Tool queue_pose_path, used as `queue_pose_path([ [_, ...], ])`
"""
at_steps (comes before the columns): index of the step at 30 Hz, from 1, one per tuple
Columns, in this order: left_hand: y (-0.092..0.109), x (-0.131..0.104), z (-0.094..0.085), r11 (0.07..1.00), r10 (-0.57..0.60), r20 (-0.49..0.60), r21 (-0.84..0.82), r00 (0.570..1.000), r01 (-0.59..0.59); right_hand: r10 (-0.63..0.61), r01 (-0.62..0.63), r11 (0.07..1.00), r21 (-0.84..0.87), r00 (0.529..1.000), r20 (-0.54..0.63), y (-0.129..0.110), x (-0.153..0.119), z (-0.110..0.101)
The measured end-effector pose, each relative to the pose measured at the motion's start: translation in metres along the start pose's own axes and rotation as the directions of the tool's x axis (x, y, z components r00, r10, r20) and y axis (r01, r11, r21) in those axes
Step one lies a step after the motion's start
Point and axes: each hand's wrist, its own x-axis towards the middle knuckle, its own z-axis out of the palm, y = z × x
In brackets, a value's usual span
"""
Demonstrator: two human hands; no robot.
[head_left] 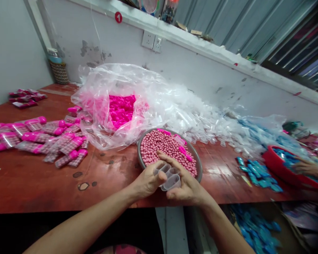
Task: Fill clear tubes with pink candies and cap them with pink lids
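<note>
Between my two hands are several clear plastic tubes [171,180], their open mouths facing up toward me. My left hand [150,179] wraps their left side, thumb across the front. My right hand [187,185] closes round the right side, its fingers reaching behind them. Just beyond is a grey bowl [199,168] full of small pink beads [159,144]; my hands overlap its near rim. Bright pink caps [184,153] and a clear tube [179,140] lie on the beads.
Filled, pink-capped tubes [60,141] are heaped left. A plastic bag [100,135] holds pink caps [122,109]; empty clear tubes [190,113] pile behind the bowl. On the right, another person's hand [310,167] reaches into a red basin [274,162], near blue packets [261,173] on the table [116,187].
</note>
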Motion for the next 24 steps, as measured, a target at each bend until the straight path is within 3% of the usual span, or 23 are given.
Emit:
queue_pose_path([
  [4, -0.006, 0.019, 0.014, 0.996, 0.023, -0.164, -0.076, 0.986, -0.036, -0.089, 0.057, 0.977, -0.203, 0.984, -0.154, 0.002, -0.001, 0.005],
  [8, -0.004, 0.041, 0.03, 0.988, 0.049, -0.284, -0.125, 0.958, -0.088, -0.089, 0.048, 0.99, -0.129, 0.94, -0.329, 0.006, -0.001, 0.012],
  [11, 0.003, 0.055, 0.025, 0.987, 0.12, -0.258, 0.133, 0.959, -0.088, -0.151, 0.035, 0.96, -0.278, 0.899, -0.412, 0.007, -0.001, -0.007],
  [13, 0.007, 0.062, 0.009, 0.857, 0.228, -0.183, 0.504, 0.956, -0.108, -0.177, -0.024, 0.866, -0.499, 0.919, -0.352, 0.01, -0.002, -0.036],
  [15, 0.01, 0.069, -0.011, 0.558, 0.251, -0.13, 0.829, 0.959, -0.034, -0.124, -0.06, 0.686, -0.725, 0.972, -0.198, 0.017, -0.002, -0.069],
  [17, 0.01, 0.077, -0.028, 0.289, 0.175, -0.147, 0.953, 0.974, 0.092, -0.024, -0.01, 0.513, -0.858, 0.999, -0.026, 0.028, 0.0, -0.095],
  [18, 0.009, 0.081, -0.035, 0.207, 0.136, -0.167, 0.969, 0.977, 0.136, 0.016, 0.021, 0.463, -0.886, 0.999, 0.032, 0.035, 0.002, -0.102],
  [20, 0.004, 0.09, -0.041, 0.136, 0.09, -0.183, 0.976, 0.979, 0.17, 0.062, 0.062, 0.424, -0.904, 0.993, 0.097, 0.047, 0.011, -0.107],
  [24, -0.007, 0.105, -0.038, 0.091, 0.063, -0.159, 0.984, 0.985, 0.153, 0.077, 0.092, 0.447, -0.89, 0.987, 0.141, 0.065, 0.032, -0.089],
])
